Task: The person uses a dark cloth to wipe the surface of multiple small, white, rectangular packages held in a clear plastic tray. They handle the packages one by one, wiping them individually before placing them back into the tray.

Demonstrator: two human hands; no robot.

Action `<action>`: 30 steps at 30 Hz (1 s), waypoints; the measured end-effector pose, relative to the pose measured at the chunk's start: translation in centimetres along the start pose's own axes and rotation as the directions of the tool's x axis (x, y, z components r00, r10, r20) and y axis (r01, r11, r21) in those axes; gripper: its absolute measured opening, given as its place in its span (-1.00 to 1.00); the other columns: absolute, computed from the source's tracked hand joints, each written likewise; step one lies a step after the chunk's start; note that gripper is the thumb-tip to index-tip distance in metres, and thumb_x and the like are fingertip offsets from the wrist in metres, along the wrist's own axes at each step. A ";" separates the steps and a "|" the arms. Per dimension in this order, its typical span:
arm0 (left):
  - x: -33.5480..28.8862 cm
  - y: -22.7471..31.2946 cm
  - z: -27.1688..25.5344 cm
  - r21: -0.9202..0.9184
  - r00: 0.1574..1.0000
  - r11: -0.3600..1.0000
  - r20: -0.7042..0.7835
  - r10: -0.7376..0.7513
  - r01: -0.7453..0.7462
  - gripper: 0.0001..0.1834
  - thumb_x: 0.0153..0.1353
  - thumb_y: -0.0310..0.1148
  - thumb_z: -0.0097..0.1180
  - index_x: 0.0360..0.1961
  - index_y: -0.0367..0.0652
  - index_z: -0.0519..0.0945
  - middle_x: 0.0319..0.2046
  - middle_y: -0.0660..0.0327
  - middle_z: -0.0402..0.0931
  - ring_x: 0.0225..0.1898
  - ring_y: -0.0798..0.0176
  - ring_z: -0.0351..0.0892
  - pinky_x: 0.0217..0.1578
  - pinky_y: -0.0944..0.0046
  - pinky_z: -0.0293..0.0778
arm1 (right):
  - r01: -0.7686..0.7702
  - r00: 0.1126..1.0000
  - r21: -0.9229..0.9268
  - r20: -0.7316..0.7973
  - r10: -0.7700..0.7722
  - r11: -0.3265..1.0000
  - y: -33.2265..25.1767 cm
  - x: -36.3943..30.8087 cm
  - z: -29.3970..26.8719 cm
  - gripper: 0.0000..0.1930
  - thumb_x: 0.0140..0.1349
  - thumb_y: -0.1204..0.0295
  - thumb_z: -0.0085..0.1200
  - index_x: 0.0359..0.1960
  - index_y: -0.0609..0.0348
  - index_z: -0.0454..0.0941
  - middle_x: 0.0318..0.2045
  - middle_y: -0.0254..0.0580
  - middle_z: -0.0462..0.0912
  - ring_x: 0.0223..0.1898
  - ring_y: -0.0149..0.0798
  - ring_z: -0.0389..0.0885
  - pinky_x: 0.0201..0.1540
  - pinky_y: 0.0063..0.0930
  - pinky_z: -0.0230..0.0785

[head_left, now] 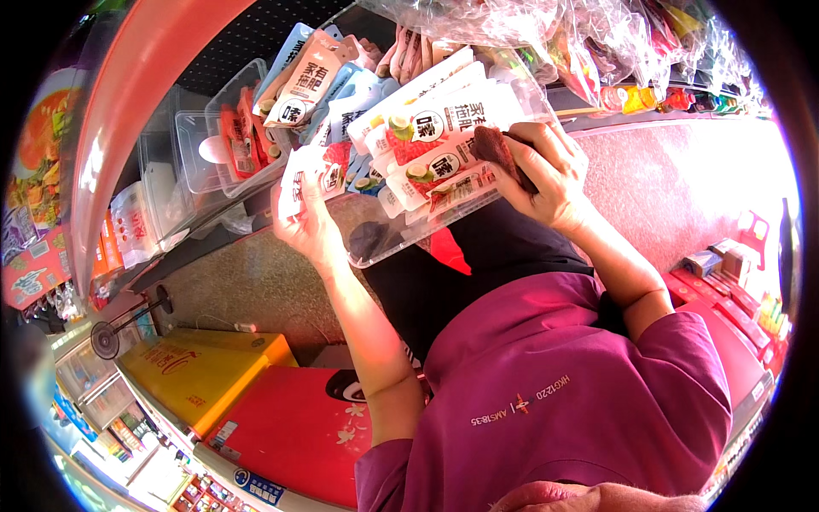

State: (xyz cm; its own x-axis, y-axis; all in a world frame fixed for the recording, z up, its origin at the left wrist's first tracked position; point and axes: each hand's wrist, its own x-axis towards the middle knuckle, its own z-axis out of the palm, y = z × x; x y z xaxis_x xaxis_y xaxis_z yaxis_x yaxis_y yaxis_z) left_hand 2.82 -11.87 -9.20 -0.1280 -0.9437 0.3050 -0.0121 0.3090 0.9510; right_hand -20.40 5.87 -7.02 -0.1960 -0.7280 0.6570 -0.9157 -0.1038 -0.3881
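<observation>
A person's left hand (309,226) pinches a white packet (299,175) at the left of a clear bin (397,241); the right hand (544,177) closes around a brown, cloth-like item (492,147), partly hidden by fingers. Packets (426,158) obscure the bin's far edge.

With my left hand (309,229), I'm pinching a white-and-red snack packet (335,171) beside the left end of a clear plastic bin (399,241). My right hand (553,175) is clutching a dark reddish-brown cloth (497,152) at the bin's right side, next to the white snack packets (439,128) that are lying there, overlapping. Pink pouches (305,78) and blue pouches (354,87) are standing behind, while red packets (241,141) are sitting in a clear tub (235,91) farther left. The bin is jutting over my black trousers (525,247).
</observation>
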 end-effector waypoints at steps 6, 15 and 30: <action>-0.2 0.3 0.1 -0.005 1.000 1.000 0.022 -0.003 0.003 -0.81 0.29 -0.50 0.17 -0.10 -0.33 0.58 -0.22 0.19 0.63 -0.23 0.42 0.59 -0.17 0.39 0.51 | 0.014 0.999 0.000 -0.034 -0.014 1.000 0.1 -0.1 0.1 -0.64 -0.15 0.41 0.33 -0.25 0.21 0.61 -0.31 -0.17 0.57 -0.37 -0.13 0.57 -0.28 -0.35 0.46; -0.7 0.8 -0.1 0.138 0.994 0.986 0.072 0.083 -0.092 -0.81 0.31 -0.50 0.15 -0.09 -0.35 0.57 -0.21 0.18 0.62 -0.23 0.41 0.59 -0.19 0.39 0.52 | -0.003 1.000 -0.015 -0.005 0.003 1.000 0.1 -0.2 -0.2 -0.64 -0.13 0.36 0.31 -0.23 0.17 0.61 -0.29 -0.19 0.57 -0.32 -0.15 0.58 -0.25 -0.34 0.47; -4.3 7.0 0.3 -0.695 0.819 0.511 0.200 -0.538 0.505 -0.56 0.32 -0.15 0.13 0.14 -0.13 0.44 0.00 0.22 0.55 -0.05 0.25 0.60 -0.05 0.09 0.59 | -0.026 0.999 -0.001 -0.020 0.026 1.000 -0.7 0.1 -0.4 -0.68 -0.09 0.45 0.30 -0.25 0.25 0.59 -0.32 -0.13 0.58 -0.36 -0.07 0.57 -0.27 -0.30 0.45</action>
State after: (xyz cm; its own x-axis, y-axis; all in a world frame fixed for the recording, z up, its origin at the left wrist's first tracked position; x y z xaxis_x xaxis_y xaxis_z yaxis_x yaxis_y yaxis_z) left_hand 3.01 -5.65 -3.90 -0.2963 -0.9156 -0.2719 0.6185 -0.4008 0.6759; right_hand -19.97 6.16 -6.42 -0.2264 -0.7168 0.6595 -0.9106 -0.0845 -0.4045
